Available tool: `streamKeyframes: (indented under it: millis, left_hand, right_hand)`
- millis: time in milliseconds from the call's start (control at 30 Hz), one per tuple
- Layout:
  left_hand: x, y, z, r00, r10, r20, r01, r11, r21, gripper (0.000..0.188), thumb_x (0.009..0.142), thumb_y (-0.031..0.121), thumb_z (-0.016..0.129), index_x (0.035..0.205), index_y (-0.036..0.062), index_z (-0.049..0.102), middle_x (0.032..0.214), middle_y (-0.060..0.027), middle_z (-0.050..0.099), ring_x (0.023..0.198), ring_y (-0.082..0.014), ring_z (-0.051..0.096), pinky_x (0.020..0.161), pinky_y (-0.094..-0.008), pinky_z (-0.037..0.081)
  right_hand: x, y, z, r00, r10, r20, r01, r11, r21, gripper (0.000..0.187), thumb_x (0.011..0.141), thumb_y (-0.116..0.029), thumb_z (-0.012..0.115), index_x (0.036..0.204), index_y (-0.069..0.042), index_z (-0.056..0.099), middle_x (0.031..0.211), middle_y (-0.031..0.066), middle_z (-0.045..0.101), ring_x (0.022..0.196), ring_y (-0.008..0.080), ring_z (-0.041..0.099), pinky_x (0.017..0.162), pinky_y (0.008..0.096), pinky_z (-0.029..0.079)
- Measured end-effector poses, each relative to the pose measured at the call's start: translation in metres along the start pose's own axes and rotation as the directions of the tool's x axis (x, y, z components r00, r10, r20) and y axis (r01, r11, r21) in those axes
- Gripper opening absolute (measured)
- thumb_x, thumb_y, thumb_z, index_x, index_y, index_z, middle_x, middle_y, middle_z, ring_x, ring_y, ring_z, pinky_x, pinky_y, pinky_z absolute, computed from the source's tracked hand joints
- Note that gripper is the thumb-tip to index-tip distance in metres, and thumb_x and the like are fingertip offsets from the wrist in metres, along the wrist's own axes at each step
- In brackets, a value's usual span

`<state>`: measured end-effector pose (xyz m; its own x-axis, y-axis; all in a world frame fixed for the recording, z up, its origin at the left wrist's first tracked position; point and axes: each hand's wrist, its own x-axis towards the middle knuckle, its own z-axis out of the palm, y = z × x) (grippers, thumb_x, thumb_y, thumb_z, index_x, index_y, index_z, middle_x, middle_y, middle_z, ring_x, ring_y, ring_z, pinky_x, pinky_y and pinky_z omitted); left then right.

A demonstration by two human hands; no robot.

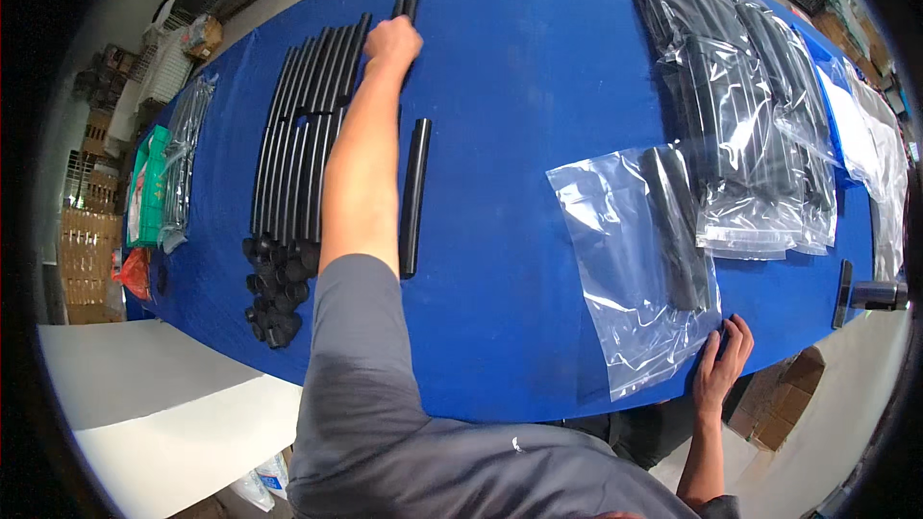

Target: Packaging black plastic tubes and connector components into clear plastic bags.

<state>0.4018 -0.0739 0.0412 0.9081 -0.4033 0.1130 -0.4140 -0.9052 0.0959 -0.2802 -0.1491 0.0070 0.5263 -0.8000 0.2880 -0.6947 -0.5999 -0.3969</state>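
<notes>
My left hand (394, 41) reaches far across the blue table, closed around black tubes whose ends (408, 4) stick out beyond the fist. Beneath that arm and to its left lie two rows of black tubes (312, 67), side by side. A single black tube (416, 197) lies just right of my forearm. At the front edge of the table rests my right hand (723, 365), fingers apart, beside the corner of a clear plastic bag (615, 269). Black tubes (675, 231) lie in the right part of that bag; whether my fingertips touch the plastic, I cannot tell.
Several short black round fittings (277, 293) are heaped at the near end of the tube rows. Bagged black tubes (750, 125) are piled at the right. A green bin (149, 187) and clear plastic packages (187, 159) sit along the left edge. A cardboard box (784, 399) stands below the table.
</notes>
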Motion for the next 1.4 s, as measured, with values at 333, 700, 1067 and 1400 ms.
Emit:
streamKeyframes:
  millis: [333,700,1067,1400]
  left_hand:
    - [-0.133,0.097,0.01,0.963,0.258,-0.075,-0.258,0.966,0.005,0.032,0.086,0.016,0.061,0.11,-0.0046,0.065,0.106,-0.0234,0.069,0.101,-0.0378,0.067,0.088,-0.0447,0.054]
    - [-0.352,0.003,-0.024,0.95,0.277,-0.144,-0.279,0.96,0.011,0.044,0.08,0.024,0.071,0.112,-0.0055,0.064,0.113,-0.0204,0.058,0.108,-0.035,0.053,0.088,-0.045,0.051]
    - [-0.282,-0.068,0.004,0.967,0.129,-0.219,-0.125,0.992,0.032,0.06,0.093,0.033,0.057,0.144,0.0047,0.044,0.147,-0.0267,0.04,0.14,-0.041,0.035,0.113,-0.0579,0.029]
    - [-0.269,-0.058,0.0,0.944,0.149,-0.296,-0.137,0.989,0.059,0.064,0.089,0.037,0.066,0.141,0.0049,0.046,0.148,-0.0205,0.041,0.141,-0.0374,0.033,0.113,-0.0591,0.024]
  right_hand:
    - [-0.001,0.003,0.003,0.998,-0.066,-0.018,0.066,0.998,0.018,0.024,0.094,-0.011,0.057,0.114,0.004,0.058,0.124,0.0223,0.056,0.116,0.0382,0.052,0.101,0.0448,0.039]
    - [-0.001,0.008,0.005,0.985,-0.163,-0.063,0.163,0.987,-0.016,0.028,0.094,-0.016,0.058,0.115,0.002,0.058,0.124,0.0218,0.057,0.116,0.0395,0.051,0.1,0.0462,0.04]
    - [-0.002,0.01,0.01,0.985,-0.159,-0.062,0.158,0.987,-0.019,0.029,0.095,-0.019,0.058,0.116,0.002,0.059,0.126,0.0211,0.057,0.118,0.0386,0.051,0.1,0.0456,0.04]
    - [-0.001,0.017,0.017,0.982,-0.169,-0.09,0.166,0.985,-0.034,0.031,0.096,-0.022,0.057,0.117,0.001,0.059,0.126,0.0205,0.057,0.118,0.0378,0.052,0.1,0.045,0.04]
